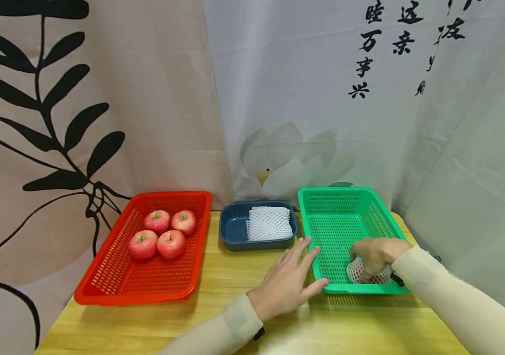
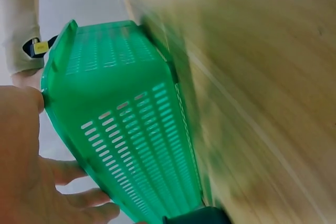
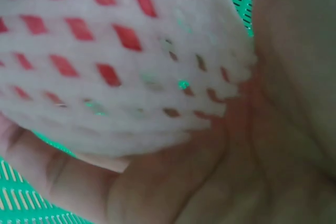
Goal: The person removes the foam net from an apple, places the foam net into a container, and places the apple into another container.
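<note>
Inside the green basket (image 1: 332, 231), at its near right corner, my right hand (image 1: 374, 254) grips an apple in a white foam net (image 3: 105, 51). Red skin shows through the mesh in the right wrist view, and the net's loose end lies against the palm. From the head view, the white netting (image 1: 355, 271) appears on both sides of the fingers, which hide part of it. My left hand (image 1: 285, 281) is at the basket's left rim with fingers spread and fairly straight. In the left wrist view its fingertips (image 2: 100, 211) lie along that rim.
A red basket (image 1: 146, 286) with several unwrapped apples (image 1: 171, 244) stands on the left of the wooden table (image 1: 225, 276). Between the baskets, towards the back, a dark blue tray (image 1: 234, 224) holds white foam netting (image 1: 270, 223). A printed curtain (image 1: 168, 98) hangs behind.
</note>
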### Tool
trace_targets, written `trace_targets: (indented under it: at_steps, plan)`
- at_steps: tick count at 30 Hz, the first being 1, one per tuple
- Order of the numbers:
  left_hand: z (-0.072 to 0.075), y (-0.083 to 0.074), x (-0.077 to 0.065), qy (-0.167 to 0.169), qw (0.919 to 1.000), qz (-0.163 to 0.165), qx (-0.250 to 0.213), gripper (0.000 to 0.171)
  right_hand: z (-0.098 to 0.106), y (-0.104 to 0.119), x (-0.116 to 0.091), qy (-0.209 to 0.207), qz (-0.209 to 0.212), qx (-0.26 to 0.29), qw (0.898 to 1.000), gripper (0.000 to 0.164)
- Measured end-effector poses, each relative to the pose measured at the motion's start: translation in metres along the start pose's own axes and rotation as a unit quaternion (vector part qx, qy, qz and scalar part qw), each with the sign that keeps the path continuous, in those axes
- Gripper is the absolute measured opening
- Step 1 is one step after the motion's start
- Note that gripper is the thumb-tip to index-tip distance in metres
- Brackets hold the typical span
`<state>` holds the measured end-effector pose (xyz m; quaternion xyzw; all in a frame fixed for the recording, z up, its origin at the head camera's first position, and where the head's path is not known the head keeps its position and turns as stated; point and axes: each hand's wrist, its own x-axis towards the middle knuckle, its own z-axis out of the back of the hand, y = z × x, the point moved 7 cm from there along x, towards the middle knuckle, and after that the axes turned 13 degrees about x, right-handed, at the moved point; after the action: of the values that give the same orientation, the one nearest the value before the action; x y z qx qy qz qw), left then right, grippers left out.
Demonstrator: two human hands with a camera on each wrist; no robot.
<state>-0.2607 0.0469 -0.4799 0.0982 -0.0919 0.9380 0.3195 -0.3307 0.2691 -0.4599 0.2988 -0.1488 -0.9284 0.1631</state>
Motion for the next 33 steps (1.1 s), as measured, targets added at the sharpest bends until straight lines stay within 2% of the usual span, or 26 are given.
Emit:
trace_targets:
  at_steps: [11, 23, 28, 33]
  plan:
    - [-0.006, 0.0, 0.0, 0.013, 0.9999, 0.008, 0.003, 0.087, 0.002, 0.001, -0.002, -0.006, 0.02, 0.032, 0.999, 0.056]
    - [-0.004, 0.0, 0.0, 0.011, 0.9998, 0.012, 0.011, 0.085, 0.011, 0.012, -0.01, -0.041, 0.074, 0.048, 0.995, 0.059]
    - [-0.006, 0.001, 0.0, 0.012, 0.9998, 0.014, 0.012, 0.088, 0.013, 0.019, -0.016, -0.073, 0.119, 0.057, 0.989, 0.06]
    - [-0.007, 0.001, -0.001, 0.01, 0.9997, 0.014, 0.016, 0.088, 0.015, 0.029, -0.022, -0.127, 0.166, 0.061, 0.976, 0.058]
